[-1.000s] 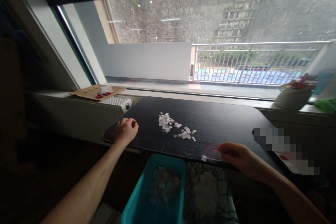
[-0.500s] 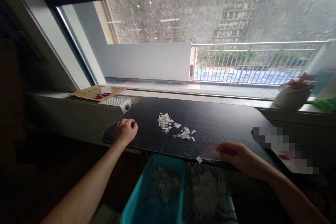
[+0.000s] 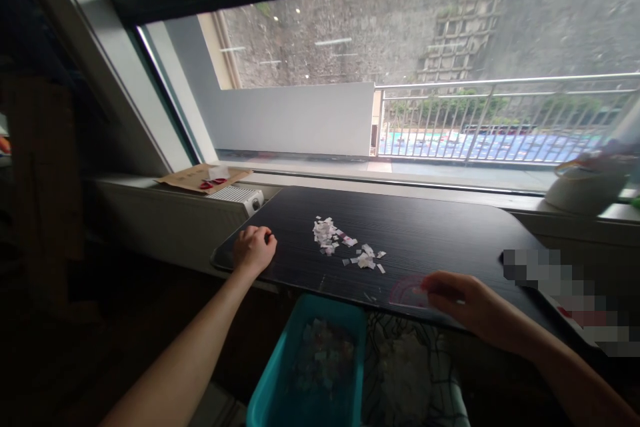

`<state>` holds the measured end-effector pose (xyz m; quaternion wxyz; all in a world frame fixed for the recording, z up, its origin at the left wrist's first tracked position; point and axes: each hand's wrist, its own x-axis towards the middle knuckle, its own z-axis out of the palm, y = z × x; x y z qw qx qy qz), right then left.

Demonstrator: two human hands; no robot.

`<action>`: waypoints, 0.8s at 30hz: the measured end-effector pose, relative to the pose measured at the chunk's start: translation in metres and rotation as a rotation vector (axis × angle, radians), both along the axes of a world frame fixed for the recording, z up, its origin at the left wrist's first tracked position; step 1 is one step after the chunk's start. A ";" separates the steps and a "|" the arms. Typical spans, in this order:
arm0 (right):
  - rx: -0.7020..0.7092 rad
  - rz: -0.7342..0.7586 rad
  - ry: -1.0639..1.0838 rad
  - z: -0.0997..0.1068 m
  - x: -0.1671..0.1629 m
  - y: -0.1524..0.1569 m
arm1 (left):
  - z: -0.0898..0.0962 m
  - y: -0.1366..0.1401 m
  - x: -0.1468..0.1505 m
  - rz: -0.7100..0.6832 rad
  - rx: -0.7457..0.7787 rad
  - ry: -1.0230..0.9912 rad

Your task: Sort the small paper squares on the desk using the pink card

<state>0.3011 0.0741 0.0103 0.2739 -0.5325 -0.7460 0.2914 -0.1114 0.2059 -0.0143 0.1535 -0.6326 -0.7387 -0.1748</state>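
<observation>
Nearest me, I am seeing a teal bin holding paper bits below the desk's front edge, and just above it my right hand is pinching a clear pink protractor flat on the black desk; its printing is too faint to read. Farther left, my left hand is resting curled into a loose fist, holding nothing, while a scatter of paper scraps is lying mid-desk between both hands, and beyond it a white radiator is sitting under the window.
</observation>
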 end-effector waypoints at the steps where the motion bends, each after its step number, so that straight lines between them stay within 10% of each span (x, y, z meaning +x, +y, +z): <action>1: 0.038 -0.025 -0.007 0.001 -0.005 0.003 | 0.000 0.000 0.000 0.002 -0.008 0.005; 10: 0.271 -0.122 -0.169 0.009 -0.077 0.036 | -0.003 -0.001 0.000 0.007 -0.025 0.016; 24: 0.278 0.012 -0.126 -0.001 -0.092 0.034 | 0.001 -0.005 0.004 0.005 -0.028 -0.010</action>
